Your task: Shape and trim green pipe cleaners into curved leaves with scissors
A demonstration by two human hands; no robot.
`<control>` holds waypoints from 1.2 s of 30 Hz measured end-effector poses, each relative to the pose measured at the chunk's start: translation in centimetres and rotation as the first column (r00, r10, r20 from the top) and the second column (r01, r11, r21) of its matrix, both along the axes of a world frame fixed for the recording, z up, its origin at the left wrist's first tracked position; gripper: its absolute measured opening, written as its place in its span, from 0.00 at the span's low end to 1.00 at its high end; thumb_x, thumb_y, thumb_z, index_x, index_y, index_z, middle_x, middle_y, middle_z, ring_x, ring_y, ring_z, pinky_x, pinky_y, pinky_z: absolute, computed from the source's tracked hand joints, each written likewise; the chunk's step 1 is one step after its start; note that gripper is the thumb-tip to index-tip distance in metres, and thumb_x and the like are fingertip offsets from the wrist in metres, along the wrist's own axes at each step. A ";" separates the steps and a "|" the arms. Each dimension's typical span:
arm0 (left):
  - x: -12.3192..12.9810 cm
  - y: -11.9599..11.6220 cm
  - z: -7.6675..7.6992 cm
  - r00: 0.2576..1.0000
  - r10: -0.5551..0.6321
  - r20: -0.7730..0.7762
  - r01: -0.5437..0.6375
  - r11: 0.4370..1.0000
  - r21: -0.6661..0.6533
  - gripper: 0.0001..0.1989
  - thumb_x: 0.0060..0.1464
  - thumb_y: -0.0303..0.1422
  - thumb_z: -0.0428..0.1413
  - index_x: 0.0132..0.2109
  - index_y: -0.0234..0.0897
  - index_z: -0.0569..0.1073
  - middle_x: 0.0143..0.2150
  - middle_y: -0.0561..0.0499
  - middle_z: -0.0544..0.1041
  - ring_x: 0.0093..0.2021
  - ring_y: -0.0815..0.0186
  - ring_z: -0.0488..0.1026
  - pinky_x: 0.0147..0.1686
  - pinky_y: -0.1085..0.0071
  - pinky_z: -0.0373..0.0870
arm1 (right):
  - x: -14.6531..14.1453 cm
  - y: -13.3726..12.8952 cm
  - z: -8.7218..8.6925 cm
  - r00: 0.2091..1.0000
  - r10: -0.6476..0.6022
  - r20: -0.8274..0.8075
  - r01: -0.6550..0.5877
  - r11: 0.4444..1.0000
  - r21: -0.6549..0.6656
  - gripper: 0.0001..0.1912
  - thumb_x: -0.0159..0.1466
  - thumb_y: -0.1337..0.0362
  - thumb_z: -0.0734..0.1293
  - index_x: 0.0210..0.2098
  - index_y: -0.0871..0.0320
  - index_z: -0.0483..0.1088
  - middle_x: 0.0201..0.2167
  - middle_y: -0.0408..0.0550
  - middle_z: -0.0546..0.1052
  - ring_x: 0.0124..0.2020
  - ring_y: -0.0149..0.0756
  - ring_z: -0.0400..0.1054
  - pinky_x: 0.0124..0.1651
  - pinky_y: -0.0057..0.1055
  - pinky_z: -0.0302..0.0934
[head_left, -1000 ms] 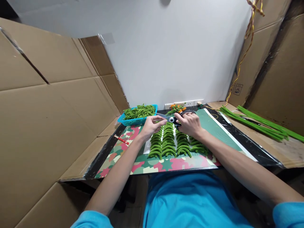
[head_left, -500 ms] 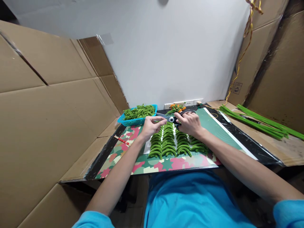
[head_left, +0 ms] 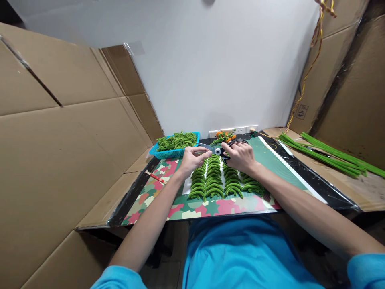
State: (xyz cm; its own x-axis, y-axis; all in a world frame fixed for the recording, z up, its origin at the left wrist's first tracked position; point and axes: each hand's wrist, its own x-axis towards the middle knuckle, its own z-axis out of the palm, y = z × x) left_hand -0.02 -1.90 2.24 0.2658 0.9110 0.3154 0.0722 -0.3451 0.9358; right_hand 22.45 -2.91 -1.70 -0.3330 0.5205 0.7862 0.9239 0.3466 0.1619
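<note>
My right hand (head_left: 241, 156) is wrapped around the black handles of a pair of scissors (head_left: 217, 151), whose blades are spread and point left. At the blades, my left hand (head_left: 192, 160) is closed in a pinch; what sits between its fingertips is too small to make out. Below both hands, curved fuzzy green pieces (head_left: 214, 180), like bent pipe cleaners, lie in several columns on white paper. My right hand and wrist hide part of the right-hand columns.
A blue basket (head_left: 153, 153) heaped with green fuzzy pieces stands at the back left. Orange and green fuzzy items (head_left: 226, 137) lie near the wall sockets. Long green pipe cleaners (head_left: 327, 158) rest on cardboard at right. A red stick (head_left: 155, 176) lies at left. Cardboard walls flank the table.
The view has shifted very slightly. Both hands and the scissors keep almost the same position, with the blades still spread.
</note>
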 end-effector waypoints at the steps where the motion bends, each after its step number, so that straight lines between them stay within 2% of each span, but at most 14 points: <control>1: 0.0 0.0 0.0 1.000 0.000 0.005 0.000 1.000 -0.001 0.19 0.45 0.43 0.75 0.35 0.31 0.84 0.24 0.49 0.78 0.14 0.77 0.59 0.13 0.77 0.50 | 0.0 0.0 0.0 1.000 0.003 -0.002 -0.003 1.000 0.007 0.18 0.64 0.63 0.65 0.50 0.53 0.80 0.28 0.50 0.80 0.33 0.42 0.68 0.38 0.37 0.44; 13: 0.4 -0.4 0.3 0.999 -0.008 0.039 0.008 1.000 0.000 0.20 0.44 0.44 0.75 0.36 0.32 0.84 0.26 0.48 0.80 0.14 0.78 0.59 0.12 0.77 0.50 | 0.4 0.3 -0.2 0.999 0.021 -0.037 -0.018 0.997 0.074 0.21 0.60 0.63 0.68 0.53 0.51 0.79 0.33 0.49 0.81 0.38 0.44 0.67 0.41 0.37 0.46; 29: 0.5 -0.5 0.5 0.999 0.002 0.055 0.000 0.999 -0.036 0.21 0.42 0.45 0.75 0.36 0.31 0.84 0.27 0.47 0.82 0.14 0.78 0.59 0.12 0.76 0.49 | 0.4 0.2 -0.4 1.000 -0.008 -0.024 0.008 1.000 -0.018 0.28 0.55 0.62 0.67 0.54 0.52 0.79 0.28 0.50 0.80 0.36 0.44 0.69 0.39 0.35 0.47; 36: 0.4 -0.5 0.5 0.999 -0.013 0.043 0.015 0.998 -0.055 0.21 0.42 0.44 0.76 0.35 0.31 0.84 0.25 0.48 0.81 0.14 0.78 0.59 0.12 0.77 0.49 | 0.3 0.1 -0.2 1.000 -0.023 -0.010 0.023 0.998 -0.055 0.20 0.60 0.62 0.64 0.50 0.52 0.80 0.27 0.51 0.80 0.31 0.42 0.68 0.35 0.36 0.43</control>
State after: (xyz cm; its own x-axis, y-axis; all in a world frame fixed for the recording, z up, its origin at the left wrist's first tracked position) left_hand 0.38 -2.35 2.78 0.2661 0.9235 0.2762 0.0278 -0.2938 0.9555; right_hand 22.71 -2.84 -1.90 -0.3119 0.5706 0.7596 0.9334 0.3332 0.1330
